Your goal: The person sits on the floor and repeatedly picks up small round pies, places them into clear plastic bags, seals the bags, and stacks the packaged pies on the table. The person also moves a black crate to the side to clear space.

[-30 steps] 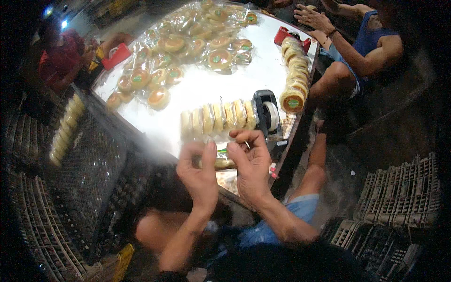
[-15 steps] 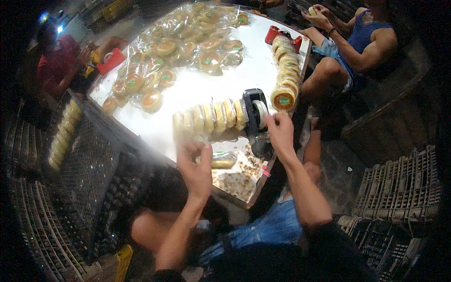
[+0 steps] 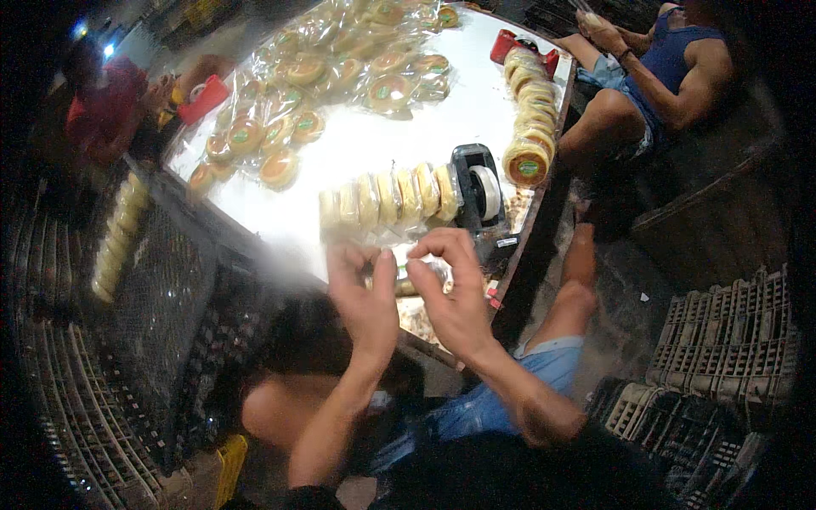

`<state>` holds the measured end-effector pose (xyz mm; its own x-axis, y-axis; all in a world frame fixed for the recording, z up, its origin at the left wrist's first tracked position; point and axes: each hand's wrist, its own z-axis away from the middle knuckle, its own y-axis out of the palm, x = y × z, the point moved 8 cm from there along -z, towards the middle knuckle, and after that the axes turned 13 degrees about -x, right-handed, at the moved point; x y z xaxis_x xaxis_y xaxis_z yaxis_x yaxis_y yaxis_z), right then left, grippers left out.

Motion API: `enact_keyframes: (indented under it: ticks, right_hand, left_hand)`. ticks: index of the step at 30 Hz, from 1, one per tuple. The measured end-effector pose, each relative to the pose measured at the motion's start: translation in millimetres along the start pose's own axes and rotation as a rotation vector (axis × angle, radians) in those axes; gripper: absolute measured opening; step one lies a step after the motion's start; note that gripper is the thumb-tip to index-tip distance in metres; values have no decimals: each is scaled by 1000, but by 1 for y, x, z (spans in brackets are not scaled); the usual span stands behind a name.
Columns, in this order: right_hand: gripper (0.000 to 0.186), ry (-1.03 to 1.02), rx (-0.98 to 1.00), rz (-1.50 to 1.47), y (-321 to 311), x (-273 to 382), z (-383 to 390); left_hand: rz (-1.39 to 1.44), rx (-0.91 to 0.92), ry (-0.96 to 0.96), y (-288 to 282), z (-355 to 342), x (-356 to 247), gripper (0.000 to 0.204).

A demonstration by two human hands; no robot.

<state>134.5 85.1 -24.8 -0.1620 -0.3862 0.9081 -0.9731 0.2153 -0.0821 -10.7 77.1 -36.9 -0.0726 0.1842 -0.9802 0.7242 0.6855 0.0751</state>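
Both hands hover over the near edge of the desk (image 3: pixel 476 110), close together. The left hand (image 3: pixel 367 299) and right hand (image 3: pixel 455 293) pinch a small packet (image 3: pixel 408 276) between curled fingertips; it is mostly hidden. Just beyond the grip stand a row of cakes (image 3: pixel 387 200) and a tape dispenser (image 3: pixel 478 191). A crate (image 3: pixel 161 280) crowds the left.
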Motion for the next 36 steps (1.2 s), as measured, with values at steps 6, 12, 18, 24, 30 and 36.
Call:
enact_keyframes:
  ticks: [6, 12, 18, 24, 30, 36]
  right_hand:
    - [40, 670, 309, -443, 14, -24, 16]
    - [32, 583, 176, -565, 33, -20, -2]
    - [25, 255, 28, -8, 19, -34, -44]
    - [38, -199, 224, 300, 14, -34, -84]
    - [105, -755, 657, 867, 105, -71, -95]
    - [96, -670, 918, 927, 141, -84, -125]
  left_hand:
    - [-60, 412, 237, 6, 22, -56, 33]
    - [272, 279, -286, -11, -18, -19, 44]
    - [-500, -139, 128, -42, -97, 25, 55]
    - [-720, 165, -56, -20, -155, 104, 82]
    - [-1215, 791, 855, 39, -131, 75, 122]
    - [-1297, 876, 634, 68, -147, 49, 97]
